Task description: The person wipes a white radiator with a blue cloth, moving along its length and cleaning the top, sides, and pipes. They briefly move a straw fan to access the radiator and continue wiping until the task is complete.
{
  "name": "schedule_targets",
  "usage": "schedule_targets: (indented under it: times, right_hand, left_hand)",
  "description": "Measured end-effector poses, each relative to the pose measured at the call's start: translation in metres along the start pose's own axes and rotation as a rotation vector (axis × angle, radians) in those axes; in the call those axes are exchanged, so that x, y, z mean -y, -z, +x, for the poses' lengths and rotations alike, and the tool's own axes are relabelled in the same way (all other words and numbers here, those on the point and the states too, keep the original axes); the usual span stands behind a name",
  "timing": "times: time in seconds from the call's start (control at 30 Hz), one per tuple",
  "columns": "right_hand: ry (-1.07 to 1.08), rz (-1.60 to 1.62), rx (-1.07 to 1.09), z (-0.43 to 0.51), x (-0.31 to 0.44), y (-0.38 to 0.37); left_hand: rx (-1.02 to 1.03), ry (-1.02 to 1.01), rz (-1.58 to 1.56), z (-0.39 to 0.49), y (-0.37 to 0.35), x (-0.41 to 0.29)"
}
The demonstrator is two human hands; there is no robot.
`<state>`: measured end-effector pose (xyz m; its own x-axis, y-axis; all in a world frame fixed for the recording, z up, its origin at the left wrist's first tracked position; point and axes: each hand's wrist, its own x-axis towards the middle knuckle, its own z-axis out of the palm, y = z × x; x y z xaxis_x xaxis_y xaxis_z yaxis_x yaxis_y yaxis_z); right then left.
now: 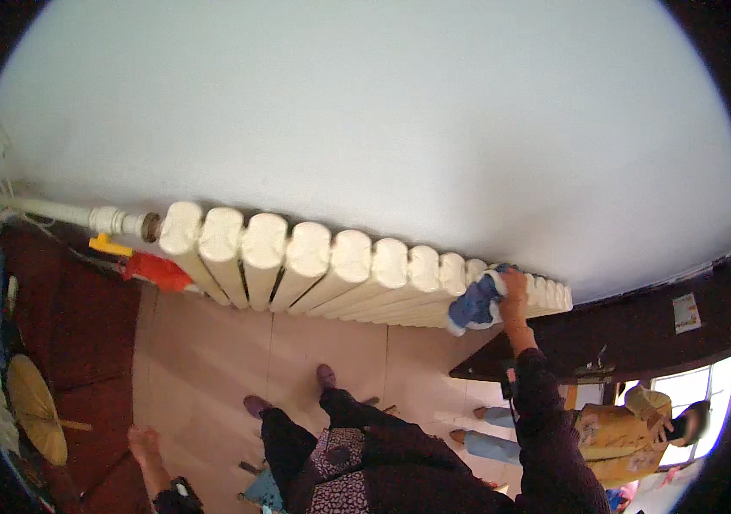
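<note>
A cream sectional radiator (353,256) runs along the wall in front of me. My right hand (513,297) grips a blue cloth with pale edging (478,302) on the radiator's top, towards its right end. Part of the cloth hangs down over the front of the sections. Low on the left, my left hand (145,443) is away from the radiator, beside a dark red wooden surface (99,385). Nothing shows in it, and its finger pose is too small to make out.
A pale pipe (70,212) with a yellow-handled valve (110,245) joins the radiator's left end, near a red cloth (158,270). At left lies a round straw-coloured object (38,410). A person in a yellow patterned top (619,443) stands at right, by dark furniture (635,327).
</note>
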<state>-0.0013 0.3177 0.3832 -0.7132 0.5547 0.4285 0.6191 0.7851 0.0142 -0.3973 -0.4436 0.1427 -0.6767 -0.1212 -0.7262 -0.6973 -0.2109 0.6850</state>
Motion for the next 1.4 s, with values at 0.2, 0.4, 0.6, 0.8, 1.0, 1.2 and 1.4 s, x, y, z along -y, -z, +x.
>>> schedule_targets:
  times: [0.2, 0.4, 0.6, 0.8, 1.0, 1.2, 1.4]
  right_hand:
    - [-0.056, 0.188, -0.123, 0.018, 0.056, -0.033]
    - [0.233, 0.358, 0.151, 0.015, 0.048, -0.022]
    - [-0.403, 0.440, 0.021, -0.007, -0.094, 0.005]
    - [-0.018, 0.239, 0.027, -0.001, 0.019, -0.014]
    - [-0.057, -0.012, 0.018, -0.002, -0.018, 0.029]
    - [-0.091, -0.108, 0.022, -0.010, -0.041, 0.018]
    - [-0.123, -0.199, 0.108, 0.010, -0.027, 0.023]
  left_hand:
    - [0.303, -0.311, 0.496, -0.087, -0.158, 0.029]
    - [0.535, -1.346, 0.904, -0.199, -0.357, -0.009]
    - [0.608, -1.731, 1.086, -0.246, -0.445, -0.020]
    - [0.690, -1.785, 1.248, -0.266, -0.506, 0.013]
    - [0.686, -1.826, 1.268, -0.270, -0.516, 0.018]
    - [0.695, -1.784, 1.260, -0.266, -0.515, 0.020]
    - [0.640, -1.851, 1.278, -0.267, -0.517, 0.021]
